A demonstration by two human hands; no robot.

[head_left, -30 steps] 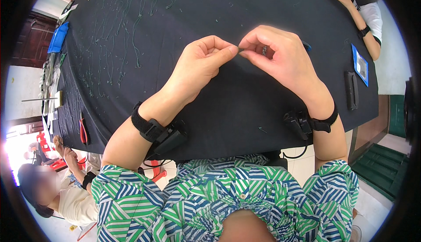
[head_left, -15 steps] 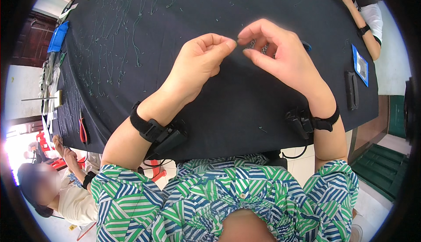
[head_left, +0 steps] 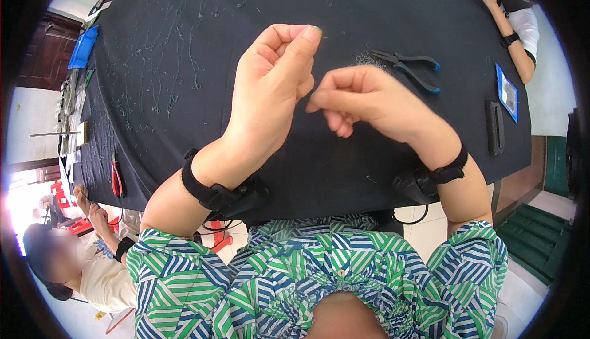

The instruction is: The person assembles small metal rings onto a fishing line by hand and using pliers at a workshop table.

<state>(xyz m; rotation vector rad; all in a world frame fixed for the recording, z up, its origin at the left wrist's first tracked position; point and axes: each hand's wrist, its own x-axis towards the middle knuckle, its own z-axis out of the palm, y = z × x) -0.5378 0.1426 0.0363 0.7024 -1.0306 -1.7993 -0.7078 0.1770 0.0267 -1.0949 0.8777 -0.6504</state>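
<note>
My left hand is raised over the black cloth, thumb pressed against the bent forefinger. Whatever sits in that pinch is too small to make out; a faint greenish tint shows at the thumb tip. Just right of it and lower, my right hand has thumb and forefinger together, its other fingers curled beneath. Anything between those fingertips is too fine to see. Beyond the right hand lies a loose heap of small wire pieces, partly hidden by it. Blue-handled pliers rest with their jaws at the heap.
Thin green cords with tiny metal ends lie across the left of the black-covered table. Red-handled pliers are at the left edge. A dark case and a blue-edged packet lie right. Two people work nearby.
The right hand has come down and left, below the left fingertips, and its fingers have closed. My left hand has tilted upward. The blue-handled pliers and wire heap have come into view.
</note>
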